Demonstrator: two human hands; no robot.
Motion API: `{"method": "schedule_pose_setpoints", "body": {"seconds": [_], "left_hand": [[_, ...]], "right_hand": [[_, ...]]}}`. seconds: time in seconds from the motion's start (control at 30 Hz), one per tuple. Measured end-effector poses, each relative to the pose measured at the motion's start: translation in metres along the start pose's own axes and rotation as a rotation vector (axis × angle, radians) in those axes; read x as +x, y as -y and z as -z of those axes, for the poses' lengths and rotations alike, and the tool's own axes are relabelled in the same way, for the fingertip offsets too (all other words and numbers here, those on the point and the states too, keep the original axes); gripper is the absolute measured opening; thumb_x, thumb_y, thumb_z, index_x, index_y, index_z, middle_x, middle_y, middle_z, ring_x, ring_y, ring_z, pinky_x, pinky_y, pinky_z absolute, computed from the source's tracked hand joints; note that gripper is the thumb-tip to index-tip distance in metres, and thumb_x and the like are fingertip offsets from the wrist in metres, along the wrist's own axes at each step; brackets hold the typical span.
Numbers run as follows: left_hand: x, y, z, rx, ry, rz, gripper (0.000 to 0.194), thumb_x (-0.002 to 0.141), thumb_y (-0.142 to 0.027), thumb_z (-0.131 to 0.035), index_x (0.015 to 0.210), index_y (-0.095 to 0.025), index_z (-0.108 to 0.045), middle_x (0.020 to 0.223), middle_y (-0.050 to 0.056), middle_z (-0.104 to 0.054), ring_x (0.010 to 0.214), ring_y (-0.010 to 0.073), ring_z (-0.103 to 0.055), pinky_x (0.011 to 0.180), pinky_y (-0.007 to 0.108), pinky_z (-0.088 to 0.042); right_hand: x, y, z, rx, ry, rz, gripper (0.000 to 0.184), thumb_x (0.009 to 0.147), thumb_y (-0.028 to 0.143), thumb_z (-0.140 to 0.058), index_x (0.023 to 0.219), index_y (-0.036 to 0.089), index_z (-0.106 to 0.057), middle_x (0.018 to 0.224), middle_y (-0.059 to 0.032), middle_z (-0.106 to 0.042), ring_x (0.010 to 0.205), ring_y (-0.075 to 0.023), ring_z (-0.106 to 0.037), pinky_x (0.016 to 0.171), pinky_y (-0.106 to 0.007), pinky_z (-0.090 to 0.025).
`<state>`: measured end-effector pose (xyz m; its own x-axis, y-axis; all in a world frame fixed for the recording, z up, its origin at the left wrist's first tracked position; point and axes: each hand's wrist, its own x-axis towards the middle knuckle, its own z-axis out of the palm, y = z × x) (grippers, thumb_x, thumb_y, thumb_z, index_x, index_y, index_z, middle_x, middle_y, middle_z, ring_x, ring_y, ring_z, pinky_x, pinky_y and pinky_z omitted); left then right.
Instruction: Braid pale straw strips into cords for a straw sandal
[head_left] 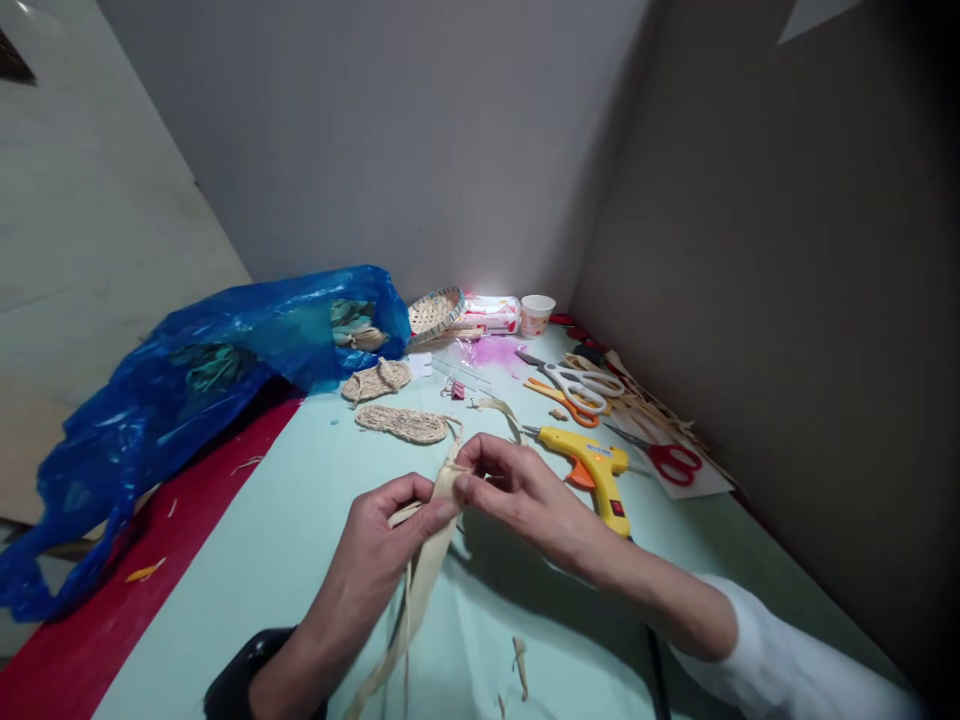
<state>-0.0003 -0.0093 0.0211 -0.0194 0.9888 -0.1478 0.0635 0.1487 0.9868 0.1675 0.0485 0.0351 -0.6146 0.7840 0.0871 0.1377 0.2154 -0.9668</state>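
My left hand (382, 540) pinches a long, pale strip of dried husk (429, 570) between thumb and fingers; the strip trails down toward the near edge of the view. At its upper end my right hand (521, 495) grips the same strip with thumb and fingertips. A thin braided cord runs from that end to a flat oval sole of coiled braid (403, 424) on the table. Behind it lies a small woven slipper (376, 381) with a strap across it. A yellow glue gun (596, 465) rests just right of my right hand.
White-handled scissors (577, 382), orange-handled scissors (570, 402) and red-handled scissors (667, 460) lie at the right. A blue plastic bag (217, 350) fills the left. A woven basket (436, 315) and a paper cup (537, 316) stand by the wall. Husk scraps (520, 668) lie in front.
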Motion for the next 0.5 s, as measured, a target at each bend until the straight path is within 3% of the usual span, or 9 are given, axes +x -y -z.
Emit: {"method": "schedule_pose_setpoints", "body": {"seconds": [0.17, 0.3, 0.5], "left_hand": [[-0.0014, 0.0046, 0.0041, -0.036, 0.044, -0.054, 0.028, 0.087, -0.041, -0.057, 0.073, -0.017, -0.061, 0.060, -0.003, -0.049, 0.059, 0.0102, -0.043, 0.059, 0.023, -0.034], [-0.0022, 0.0043, 0.0045, -0.012, 0.044, -0.028, 0.026, 0.087, -0.041, -0.057, 0.078, -0.017, -0.061, 0.061, -0.002, -0.051, 0.060, 0.0110, -0.043, 0.060, 0.024, -0.034], [-0.0034, -0.0041, -0.0017, 0.090, -0.003, -0.049, 0.025, 0.086, -0.040, -0.056, 0.074, -0.018, -0.057, 0.057, -0.003, -0.049, 0.058, 0.0114, -0.043, 0.060, 0.025, -0.034]], "right_hand": [[-0.0062, 0.0051, 0.0028, -0.150, 0.071, -0.055, 0.006, 0.086, 0.024, -0.053, 0.082, 0.018, -0.053, 0.068, 0.0045, -0.051, 0.060, -0.0086, -0.044, 0.053, -0.020, -0.034], [-0.0072, 0.0017, -0.0009, -0.297, 0.035, -0.024, 0.005, 0.085, 0.022, -0.053, 0.082, 0.018, -0.054, 0.068, 0.0046, -0.055, 0.061, -0.0088, -0.047, 0.055, -0.021, -0.035], [-0.0055, -0.0020, -0.0017, -0.295, 0.033, 0.010, 0.007, 0.084, 0.025, -0.055, 0.083, 0.018, -0.056, 0.067, 0.0054, -0.054, 0.061, -0.0081, -0.047, 0.054, -0.020, -0.035]]}}
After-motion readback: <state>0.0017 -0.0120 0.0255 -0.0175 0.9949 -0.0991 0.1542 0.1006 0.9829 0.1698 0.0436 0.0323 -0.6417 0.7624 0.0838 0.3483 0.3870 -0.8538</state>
